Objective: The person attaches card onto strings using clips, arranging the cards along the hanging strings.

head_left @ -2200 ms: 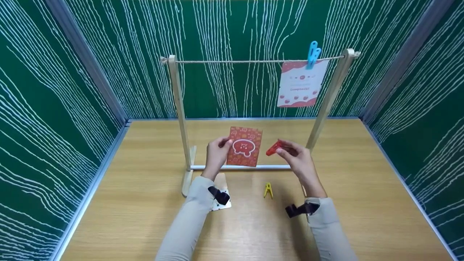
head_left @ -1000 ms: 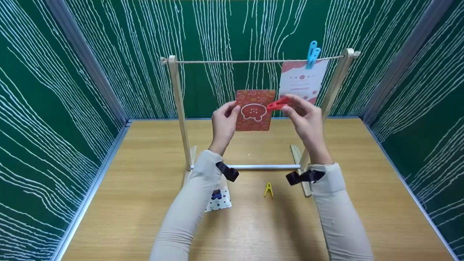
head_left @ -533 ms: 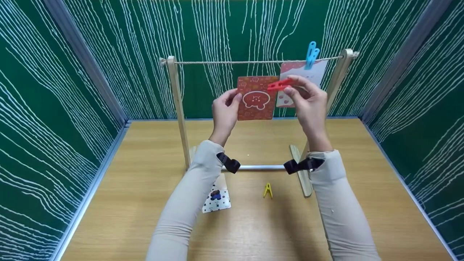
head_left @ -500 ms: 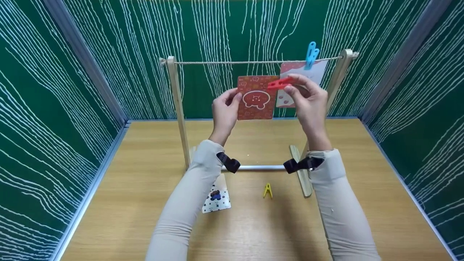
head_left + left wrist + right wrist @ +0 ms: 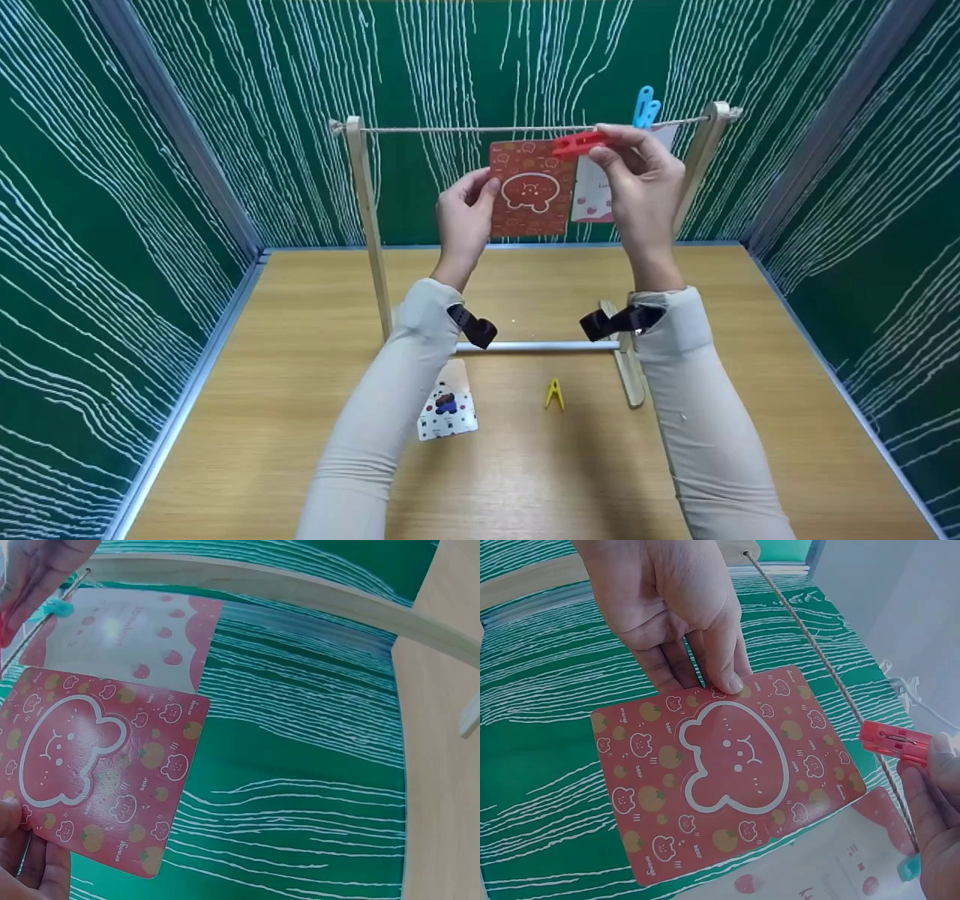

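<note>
Red card (image 5: pixel 530 191): upright, just below rope (image 5: pixel 435 130), left of white card (image 5: pixel 592 187)
Left hand (image 5: pixel 463 219): pinching red card's left edge
Right hand (image 5: pixel 646 191): pinching red clothespin (image 5: pixel 576 143) by card's top-right corner
Rope: apparently alignment step; likely calling next for clothespin opened over rope and card

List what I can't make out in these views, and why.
White card: head view, the right hand hides much of it.
Table card: head view, the left sleeve covers its left part; its print is too small.
Wooden stand: head view, that sleeve hides most of its left foot.
Red clothespin: left wrist view, mostly cut off by the left edge.
</note>
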{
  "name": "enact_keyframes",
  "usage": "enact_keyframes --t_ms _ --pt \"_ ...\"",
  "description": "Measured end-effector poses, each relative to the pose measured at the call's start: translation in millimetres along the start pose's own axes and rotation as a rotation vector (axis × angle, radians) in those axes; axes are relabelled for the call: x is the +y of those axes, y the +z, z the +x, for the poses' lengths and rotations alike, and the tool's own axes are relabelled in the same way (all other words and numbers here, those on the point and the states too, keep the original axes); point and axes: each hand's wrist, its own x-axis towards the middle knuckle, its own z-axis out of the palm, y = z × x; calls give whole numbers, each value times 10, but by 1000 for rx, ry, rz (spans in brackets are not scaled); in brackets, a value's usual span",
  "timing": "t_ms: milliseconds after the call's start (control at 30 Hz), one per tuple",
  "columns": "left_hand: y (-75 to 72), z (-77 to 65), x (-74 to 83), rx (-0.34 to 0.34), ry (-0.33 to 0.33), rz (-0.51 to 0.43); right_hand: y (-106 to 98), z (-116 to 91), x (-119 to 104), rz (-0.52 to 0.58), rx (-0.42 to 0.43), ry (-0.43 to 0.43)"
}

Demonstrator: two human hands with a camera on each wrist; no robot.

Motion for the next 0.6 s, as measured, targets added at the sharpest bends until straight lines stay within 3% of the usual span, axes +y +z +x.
enact_keyframes --t_ms 267,600 --pt "12 -8 81 11 -2 -20 24 75 -68 15 44 6" --pt "27 1 100 2 9 -29 80 136 -69 -31 -12 -32"
